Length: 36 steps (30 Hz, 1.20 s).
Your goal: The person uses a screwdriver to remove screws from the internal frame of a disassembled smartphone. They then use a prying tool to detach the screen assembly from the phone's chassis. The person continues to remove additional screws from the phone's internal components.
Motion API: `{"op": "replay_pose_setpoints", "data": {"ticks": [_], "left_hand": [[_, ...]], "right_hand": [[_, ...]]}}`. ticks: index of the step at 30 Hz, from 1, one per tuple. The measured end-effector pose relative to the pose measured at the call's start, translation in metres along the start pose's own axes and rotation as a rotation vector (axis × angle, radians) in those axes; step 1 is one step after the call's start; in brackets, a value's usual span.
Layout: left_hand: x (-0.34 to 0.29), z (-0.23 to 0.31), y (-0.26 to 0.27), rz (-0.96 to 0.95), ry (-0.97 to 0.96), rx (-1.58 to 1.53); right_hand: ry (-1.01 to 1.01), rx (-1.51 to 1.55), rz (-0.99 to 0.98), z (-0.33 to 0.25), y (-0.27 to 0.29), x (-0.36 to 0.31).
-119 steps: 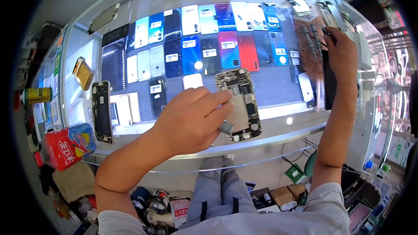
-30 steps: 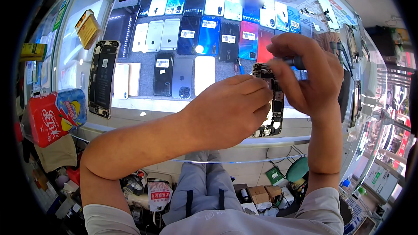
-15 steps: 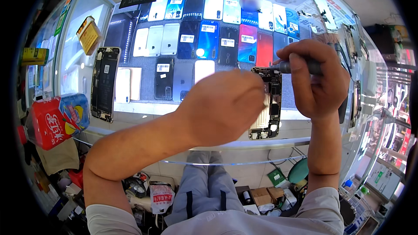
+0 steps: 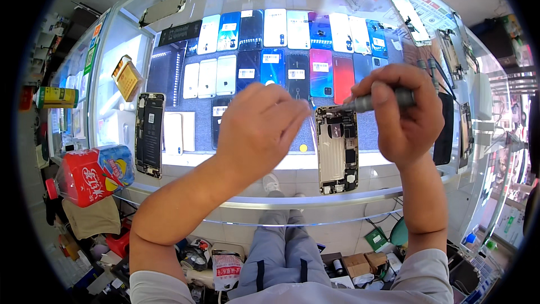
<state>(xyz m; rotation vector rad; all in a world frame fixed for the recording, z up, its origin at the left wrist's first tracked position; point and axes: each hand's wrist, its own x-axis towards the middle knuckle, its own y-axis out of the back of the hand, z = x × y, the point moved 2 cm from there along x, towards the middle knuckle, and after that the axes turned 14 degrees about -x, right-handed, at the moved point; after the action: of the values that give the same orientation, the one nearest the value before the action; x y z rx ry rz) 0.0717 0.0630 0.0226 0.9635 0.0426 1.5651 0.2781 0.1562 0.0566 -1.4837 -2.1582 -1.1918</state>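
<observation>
An opened phone (image 4: 336,160) with its inner parts bare lies on the glass counter. My right hand (image 4: 406,118) is closed around a thick grey screwdriver (image 4: 363,103), held nearly level, its thin end over the phone's top edge. My left hand (image 4: 256,129) hovers to the left of the phone with thumb and fingers pressed together. Whatever those fingers may hold is too small or blurred to tell. Farther left lies a dark phone part (image 4: 150,135) with a black battery, apart from both hands.
Under the glass lie rows of phones, among them a red phone (image 4: 343,79). A yellow cigarette pack (image 4: 127,77) and a red-labelled drink bottle (image 4: 90,177) sit at the left. Loose phone panels, such as a white panel (image 4: 409,18), rest along the back and right.
My left hand has drawn back left, uncovering more of the opened phone. The right hand keeps the screwdriver at the phone's top. The whole view has shifted, with more of the counter's far side showing.
</observation>
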Motion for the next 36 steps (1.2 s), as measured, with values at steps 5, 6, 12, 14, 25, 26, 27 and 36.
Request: {"op": "replay_pose_setpoints", "data": {"ticks": [5,6,12,14,25,26,27,36], "left_hand": [[0.017,-0.017,-0.006,0.014,-0.052,0.146],[0.019,-0.017,-0.009,0.002,-0.054,0.153],[0.018,-0.015,-0.015,-0.055,-0.046,0.258],[0.017,-0.016,-0.015,-0.056,-0.032,0.265],[0.015,-0.013,-0.011,-0.064,-0.034,0.246],[0.013,-0.010,-0.009,-0.064,-0.050,0.239],[0.012,-0.006,-0.008,-0.064,-0.067,0.231],[-0.004,0.016,-0.015,-0.312,-0.176,-0.025]], "right_hand": [[-0.013,-0.070,-0.034,0.006,0.006,0.002],[-0.025,-0.075,-0.038,0.006,0.007,0.001],[-0.052,-0.052,-0.036,0.008,0.007,0.001],[-0.058,-0.056,0.024,0.011,0.004,0.001],[-0.004,-0.224,-0.048,0.014,-0.008,-0.004],[-0.005,-0.226,-0.053,0.015,-0.009,-0.004],[-0.008,-0.230,-0.059,0.015,-0.009,-0.005],[0.044,-0.271,-0.080,0.013,-0.012,-0.003]]}}
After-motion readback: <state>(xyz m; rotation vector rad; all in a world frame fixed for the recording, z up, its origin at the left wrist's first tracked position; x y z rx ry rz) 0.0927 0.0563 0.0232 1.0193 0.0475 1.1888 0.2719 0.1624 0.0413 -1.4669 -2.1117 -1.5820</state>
